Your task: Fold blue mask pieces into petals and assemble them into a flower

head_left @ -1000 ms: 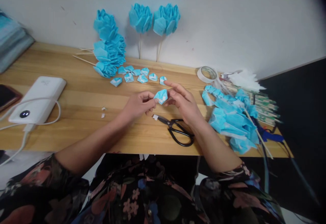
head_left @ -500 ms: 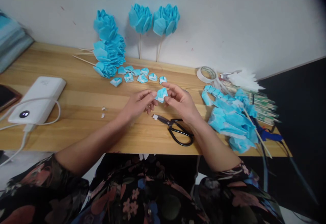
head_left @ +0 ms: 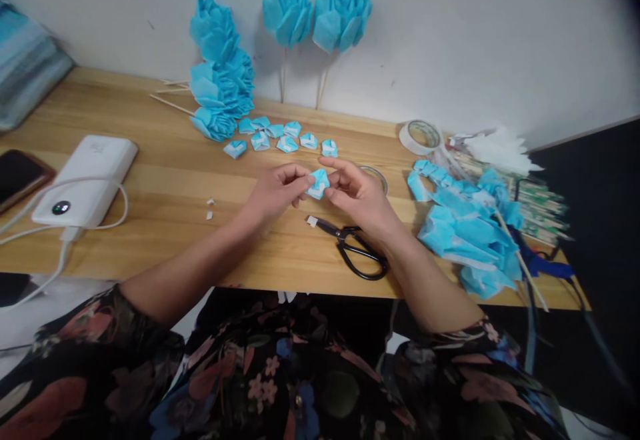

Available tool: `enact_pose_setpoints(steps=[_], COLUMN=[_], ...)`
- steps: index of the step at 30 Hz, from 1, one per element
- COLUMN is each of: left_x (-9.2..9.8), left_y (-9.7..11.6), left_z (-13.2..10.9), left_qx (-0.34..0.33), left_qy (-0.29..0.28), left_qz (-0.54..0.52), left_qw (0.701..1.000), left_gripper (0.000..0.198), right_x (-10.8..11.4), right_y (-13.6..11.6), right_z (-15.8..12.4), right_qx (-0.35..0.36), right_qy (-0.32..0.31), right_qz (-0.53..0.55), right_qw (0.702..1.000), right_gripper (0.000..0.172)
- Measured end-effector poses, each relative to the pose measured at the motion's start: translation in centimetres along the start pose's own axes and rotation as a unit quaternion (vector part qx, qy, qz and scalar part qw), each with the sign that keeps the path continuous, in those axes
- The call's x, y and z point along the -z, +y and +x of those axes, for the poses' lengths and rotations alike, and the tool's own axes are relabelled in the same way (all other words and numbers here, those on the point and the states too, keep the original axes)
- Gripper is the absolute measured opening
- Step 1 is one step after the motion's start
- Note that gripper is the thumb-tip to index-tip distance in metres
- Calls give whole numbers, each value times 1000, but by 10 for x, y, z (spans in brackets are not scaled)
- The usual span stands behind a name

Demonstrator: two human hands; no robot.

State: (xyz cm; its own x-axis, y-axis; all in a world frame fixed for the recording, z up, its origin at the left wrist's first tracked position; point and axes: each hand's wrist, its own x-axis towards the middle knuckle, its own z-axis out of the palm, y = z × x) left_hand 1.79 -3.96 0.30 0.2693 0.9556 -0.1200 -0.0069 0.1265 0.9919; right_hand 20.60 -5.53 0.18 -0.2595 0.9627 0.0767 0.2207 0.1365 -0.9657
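Observation:
A small folded blue paper piece (head_left: 319,185) with white strips on its face is held up between my hands. My left hand (head_left: 280,190) pinches its left edge between thumb and fingers. At its right edge, my right hand (head_left: 361,193) grips with the thumb and a bent finger, while the index finger reaches out above. Scissors with black handles (head_left: 361,260) lie just below my right hand, a white scrap at their tip. Beyond my hands, several similar folded blue pieces (head_left: 287,144) are spread on the wooden table (head_left: 165,153).
Blue paper flowers (head_left: 343,17) on sticks lean on the wall; more flowers (head_left: 220,83) lie at the back left. A tape roll (head_left: 420,137) and crumpled blue paper (head_left: 465,237) are on the right. On the left are a white power bank (head_left: 90,173) with cable and a phone (head_left: 20,177).
The view has shifted, so most table items appear slightly higher and further right. The held paper has turned a little. A round ring behind my right hand has come into sight.

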Motion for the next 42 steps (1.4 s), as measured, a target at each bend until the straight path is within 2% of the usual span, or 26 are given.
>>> enact_pose_setpoints(steps=[3,8,16,20,25,28,33,39,42], left_x=[3,5,5,4,2,1,0,0,-2], left_y=[0,1,3,1,-3,-6,-7,-6,-3], left_z=[3,4,4,4,2,2,1,0,0], left_qx=[5,-3,-9,-3,-3,-8,-12,2,8], left_qy=[27,51,54,45,30,25,15,-2,-10], left_qz=[-33,-63,-64,-55,-45,-44,-36,-37,-21], left_qw=[999,997,996,997,999,999,999,999,1000], left_gripper=[15,17,21,23,23,22,24,27,25], right_x=[5,11,7,8,8,5,0,1,0], right_y=[-1,-3,0,-1,-4,-5,-6,-8,-8], right_z=[0,-1,-2,-2,-1,-1,-2,0,-1], right_qx=[7,7,28,22,-15,-30,-25,-15,-22], right_qy=[10,41,17,26,5,-7,-14,27,25], right_qz=[-10,-94,-142,-127,-32,0,-18,-48,-56], right_qw=[1000,995,989,991,999,1000,999,998,998], right_gripper=[46,31,22,26,35,31,23,20,19])
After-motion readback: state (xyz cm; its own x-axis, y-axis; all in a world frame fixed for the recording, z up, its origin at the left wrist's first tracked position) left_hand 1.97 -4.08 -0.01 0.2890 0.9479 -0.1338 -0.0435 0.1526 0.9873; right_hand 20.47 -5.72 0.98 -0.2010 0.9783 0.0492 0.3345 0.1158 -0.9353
